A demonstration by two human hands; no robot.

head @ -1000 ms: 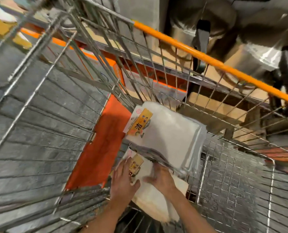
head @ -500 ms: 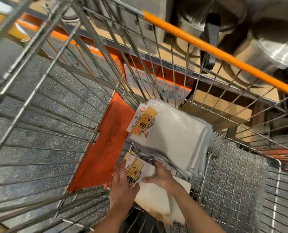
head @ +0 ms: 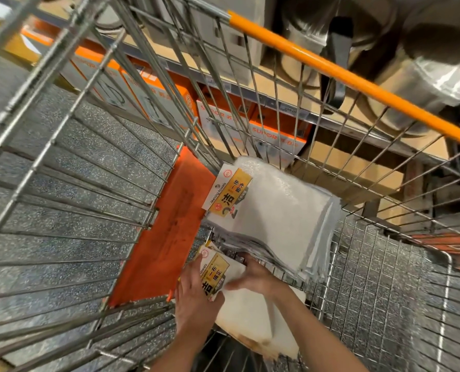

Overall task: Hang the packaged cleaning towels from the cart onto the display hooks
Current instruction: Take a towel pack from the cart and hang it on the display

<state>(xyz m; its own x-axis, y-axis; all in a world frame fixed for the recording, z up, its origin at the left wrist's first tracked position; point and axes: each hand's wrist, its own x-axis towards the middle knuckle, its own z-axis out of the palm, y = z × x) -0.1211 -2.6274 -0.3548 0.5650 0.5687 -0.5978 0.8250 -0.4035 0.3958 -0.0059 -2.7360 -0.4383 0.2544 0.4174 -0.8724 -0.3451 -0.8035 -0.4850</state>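
Speckled grey flooring (head: 70,189) shows through the wire walls of the cart (head: 132,146), which fills most of the head view. Shelving behind the cart carries orange-and-white boxes (head: 271,135) and large metal pots (head: 424,84); the pots are cut off by the top and right edges. An orange handle bar (head: 352,76) runs diagonally across the upper right. An orange panel (head: 169,232) lies against the basket's inner left side.

Task items:
- A stack of packaged cleaning towels (head: 282,221) rests inside the cart, near its far wall, with a yellow header card facing up. The number of packs in the stack cannot be counted; only layered edges show.
- A second, lower pack (head: 250,312) lies nearer the camera, partly under the stack. Its near corner appears brownish; the cause is unclear.

Hands:
- The left hand (head: 194,299) holds the lower pack at its yellow header card (head: 214,272), thumb curled over the card's near edge; the fingers lie along the card's left side.
- The right hand (head: 255,275) presses on the lower pack with its fingertips tucked under the stack's overhanging edge. The fingertips are hidden, so the right grip state cannot be determined.

Both forearms leave the frame at the bottom edge.
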